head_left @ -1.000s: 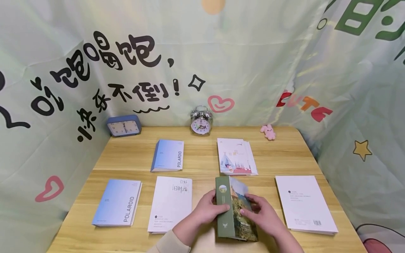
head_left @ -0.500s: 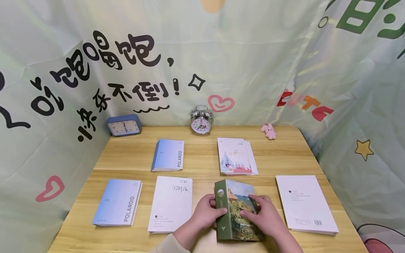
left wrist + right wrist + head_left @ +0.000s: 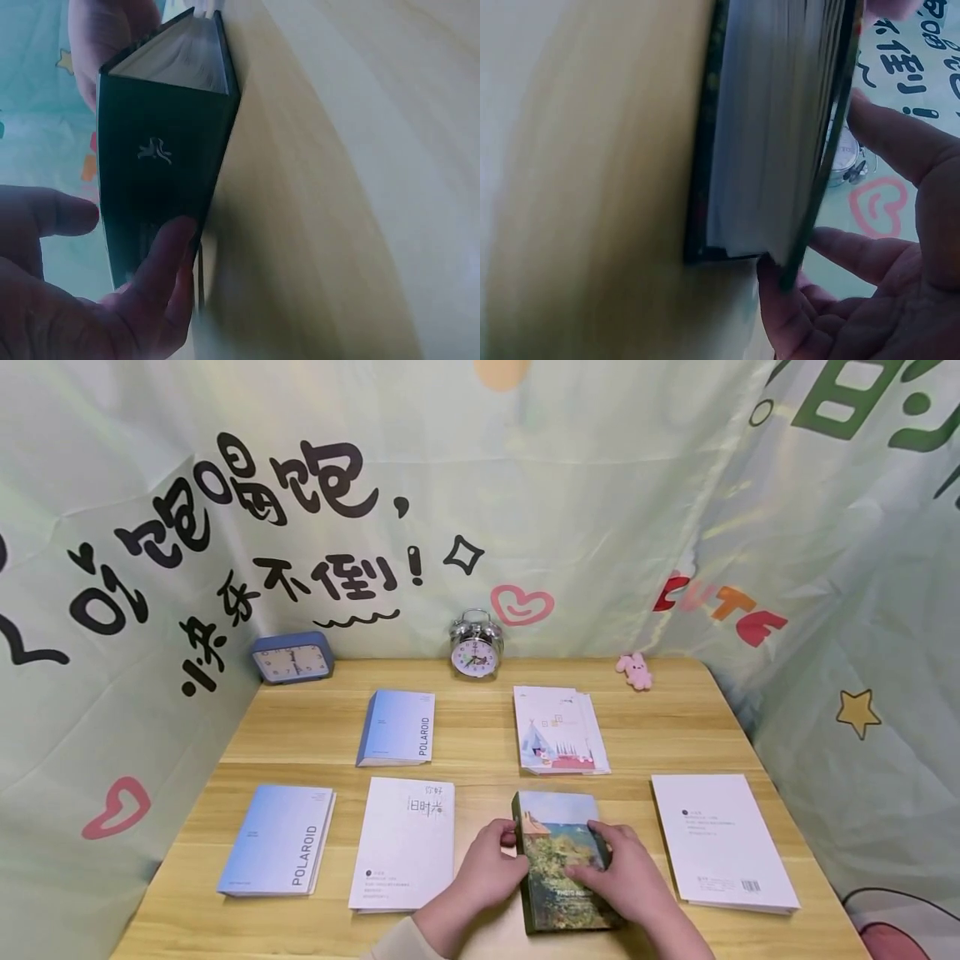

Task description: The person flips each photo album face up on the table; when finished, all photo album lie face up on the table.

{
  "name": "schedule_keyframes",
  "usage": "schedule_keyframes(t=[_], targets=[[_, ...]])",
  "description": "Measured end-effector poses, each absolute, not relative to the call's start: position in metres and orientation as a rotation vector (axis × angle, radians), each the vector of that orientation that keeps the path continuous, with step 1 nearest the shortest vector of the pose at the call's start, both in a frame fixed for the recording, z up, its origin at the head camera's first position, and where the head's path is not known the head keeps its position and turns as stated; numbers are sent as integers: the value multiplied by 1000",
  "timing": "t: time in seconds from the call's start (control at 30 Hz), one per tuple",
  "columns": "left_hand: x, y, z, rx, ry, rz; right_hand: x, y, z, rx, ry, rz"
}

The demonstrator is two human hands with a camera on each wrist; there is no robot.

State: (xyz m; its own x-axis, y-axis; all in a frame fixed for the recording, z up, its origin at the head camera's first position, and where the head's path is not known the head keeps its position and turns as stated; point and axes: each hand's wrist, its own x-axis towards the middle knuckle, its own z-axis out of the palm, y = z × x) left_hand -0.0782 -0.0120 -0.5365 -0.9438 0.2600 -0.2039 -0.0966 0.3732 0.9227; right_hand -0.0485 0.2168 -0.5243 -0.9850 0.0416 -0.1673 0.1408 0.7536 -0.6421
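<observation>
In the head view a thick photo album [image 3: 562, 860] with a painted seaside garden cover lies face up at the table's front middle. Its dark green spine [image 3: 161, 165] faces left. My left hand [image 3: 491, 868] holds the spine side, thumb by the upper edge and fingers against the spine and its lower edge. On the right, my right hand [image 3: 626, 877] grips the album, thumb on the front cover and fingers around the far right corner. The right wrist view shows the white page edges [image 3: 761, 135] fanned between the covers. Whether the album's underside fully touches the table is unclear.
Left of the album lie a white album [image 3: 405, 852] and a blue POLAROID album [image 3: 277, 839]. Behind are another blue album [image 3: 397, 727] and a tent-print album [image 3: 558, 731]. Another white album [image 3: 723, 839] lies right. Two clocks [image 3: 292, 657] [image 3: 476, 647] and a pink bunny [image 3: 634, 671] line the back.
The album has turned from spine-up to face-up, its spine now tipped to the left. Both hands have stayed at its sides. The other things have not moved.
</observation>
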Motion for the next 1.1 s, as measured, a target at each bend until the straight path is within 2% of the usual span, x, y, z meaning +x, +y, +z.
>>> schedule_keyframes(t=[0.33, 0.67, 0.9, 1.1], targets=[[-78, -14, -534, 152, 2233, 1662, -47, 214, -521, 106, 2800, -995], [-84, -26, -529, 233, 2389, 1470, -45, 216, -521, 134, 2748, -1094], [-97, -30, -513, 212, 2452, 1454, -45, 227, -519, 153, 2765, -1110], [-111, -17, -488, 212, 2480, 1612, -49, 256, -506, 204, 2784, -1150]])
